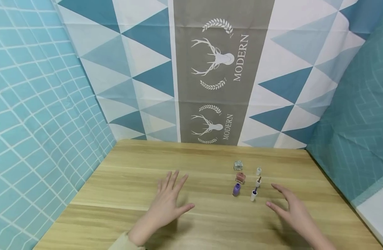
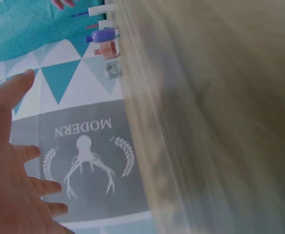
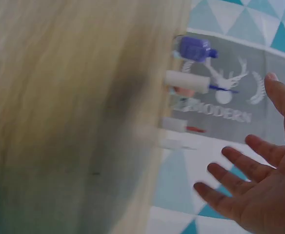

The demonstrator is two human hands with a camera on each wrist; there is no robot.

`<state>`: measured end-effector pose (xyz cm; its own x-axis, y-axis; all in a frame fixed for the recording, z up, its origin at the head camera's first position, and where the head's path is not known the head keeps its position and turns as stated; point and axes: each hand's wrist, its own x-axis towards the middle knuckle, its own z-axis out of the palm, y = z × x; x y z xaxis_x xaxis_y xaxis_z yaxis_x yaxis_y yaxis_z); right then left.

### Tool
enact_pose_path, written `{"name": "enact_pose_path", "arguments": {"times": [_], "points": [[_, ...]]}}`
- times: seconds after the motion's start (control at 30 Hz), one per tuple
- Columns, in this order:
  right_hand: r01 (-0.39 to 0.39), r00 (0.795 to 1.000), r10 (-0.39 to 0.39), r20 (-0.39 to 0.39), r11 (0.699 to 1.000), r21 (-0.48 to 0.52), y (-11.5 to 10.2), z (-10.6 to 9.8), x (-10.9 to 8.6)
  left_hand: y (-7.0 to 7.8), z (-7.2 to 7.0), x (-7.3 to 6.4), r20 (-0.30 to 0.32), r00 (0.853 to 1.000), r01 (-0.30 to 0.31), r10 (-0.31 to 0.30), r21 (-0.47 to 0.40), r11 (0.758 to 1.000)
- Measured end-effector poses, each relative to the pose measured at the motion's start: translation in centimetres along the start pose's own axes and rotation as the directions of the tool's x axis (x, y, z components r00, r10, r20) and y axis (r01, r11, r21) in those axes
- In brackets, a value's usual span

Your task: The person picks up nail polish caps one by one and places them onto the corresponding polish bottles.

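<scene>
Three uncapped nail polish bottles stand in a column right of the table's middle: a clear or silvery bottle point(image 1: 238, 165), a reddish-pink bottle point(image 1: 240, 177) and a purple bottle point(image 1: 236, 190). To their right, three white brush caps stand upright with bristles pointing up: the far cap point(image 1: 258, 171), the middle cap point(image 1: 258, 183) and the near cap point(image 1: 253, 196), whose brush is purple. My left hand point(image 1: 166, 205), fingers spread, hovers left of the bottles and holds nothing. My right hand point(image 1: 293, 210) is right of the near cap, fingers loosely bent, touching nothing.
The wooden table point(image 1: 116, 194) carries the bottles and caps. A patterned cloth point(image 1: 147, 69) hangs along its back edge. Blue tiled-print cloth point(image 1: 38, 104) bounds the left side, and teal cloth point(image 1: 357, 132) the right.
</scene>
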<state>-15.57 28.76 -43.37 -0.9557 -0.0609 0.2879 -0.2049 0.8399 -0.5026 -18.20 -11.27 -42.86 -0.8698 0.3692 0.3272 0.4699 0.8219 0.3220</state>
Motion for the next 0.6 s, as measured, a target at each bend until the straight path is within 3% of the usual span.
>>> {"name": "enact_pose_path", "arguments": {"times": [0.2, 0.37, 0.6], "points": [[-0.035, 0.998, 0.026, 0.058, 0.986, 0.161, 2.1, 1.2, 1.3, 1.1, 1.7, 2.9, 0.059, 0.998, 0.003, 0.010, -0.215, 0.977], [-0.054, 0.990, 0.013, 0.138, 0.954, 0.294, 2.9, 2.0, 2.1, 2.3, 3.4, 5.0, 0.087, 0.993, -0.041, 0.074, -0.327, 0.944], [-0.051, 0.974, -0.022, 0.223, 0.948, 0.315, 3.4, 2.7, 3.5, 4.1, 5.4, 7.7, 0.167, 0.981, -0.023, 0.103, -0.423, 0.906]]}}
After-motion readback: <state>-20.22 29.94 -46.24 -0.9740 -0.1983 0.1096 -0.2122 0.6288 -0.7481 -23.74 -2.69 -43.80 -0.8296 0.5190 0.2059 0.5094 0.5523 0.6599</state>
